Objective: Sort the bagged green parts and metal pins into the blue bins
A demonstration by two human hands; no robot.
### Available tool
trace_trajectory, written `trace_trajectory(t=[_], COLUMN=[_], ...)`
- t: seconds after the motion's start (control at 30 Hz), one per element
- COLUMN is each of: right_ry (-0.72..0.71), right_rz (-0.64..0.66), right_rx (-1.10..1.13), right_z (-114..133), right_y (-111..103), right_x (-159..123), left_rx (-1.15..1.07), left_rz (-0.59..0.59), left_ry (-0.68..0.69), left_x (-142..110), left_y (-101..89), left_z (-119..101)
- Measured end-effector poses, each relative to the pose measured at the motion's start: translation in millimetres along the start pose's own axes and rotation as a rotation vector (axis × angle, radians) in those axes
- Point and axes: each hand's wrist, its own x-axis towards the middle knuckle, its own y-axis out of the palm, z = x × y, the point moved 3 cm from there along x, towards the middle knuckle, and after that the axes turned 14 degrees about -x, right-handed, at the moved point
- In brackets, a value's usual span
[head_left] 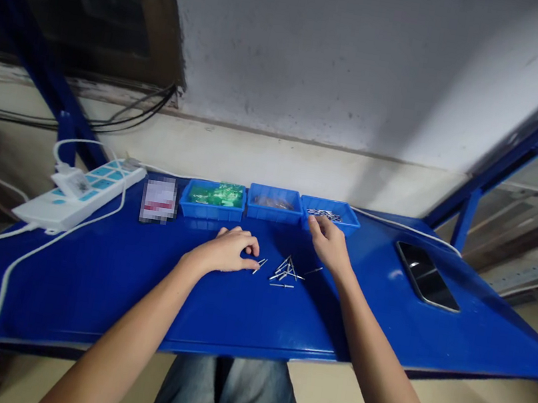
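Observation:
My left hand (230,249) rests on the blue table, its fingers curled and a gap showing between thumb and forefinger. Right by those fingertips lie a couple of blind rivets (261,265). To their right is a loose pile of several silvery blind rivets (285,269), with single ones beside it. My right hand (328,240) is at the front edge of the right blue bin (350,226), which contains many more rivets (325,215). Its fingers are drawn together; whatever may be between them is hidden.
The middle blue bin (274,214) contains small brownish parts, and the left blue bin (211,211) has green bags. A white and red card (158,200), partly blurred, lies beside a white power strip (77,196) with trailing cables. On the right is a phone (427,276).

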Motion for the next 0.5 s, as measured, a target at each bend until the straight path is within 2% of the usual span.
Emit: trace_trajectory(t=[0.1,0.23,0.37,0.5], right_ry=[-0.039,-0.110,-0.204,-0.278], right_rz=[0.046,0.081,0.114,0.203], right_rx=[0.045,-0.021,0.027,0.161], right_z=[0,0,24,52], right_y=[3,15,33,48], right_x=[-13,-32,-37,-24], left_rx=[-0.026,-0.012,0.013,0.022], left_rz=[-0.015,-0.048,-0.128,-0.169], left_ry=[-0.030,-0.025,0.020,0.028], left_x=[-3,-2,7,13], left_y=[-7.8,-6.8,5.5,13.9], left_z=[9,17,18,19])
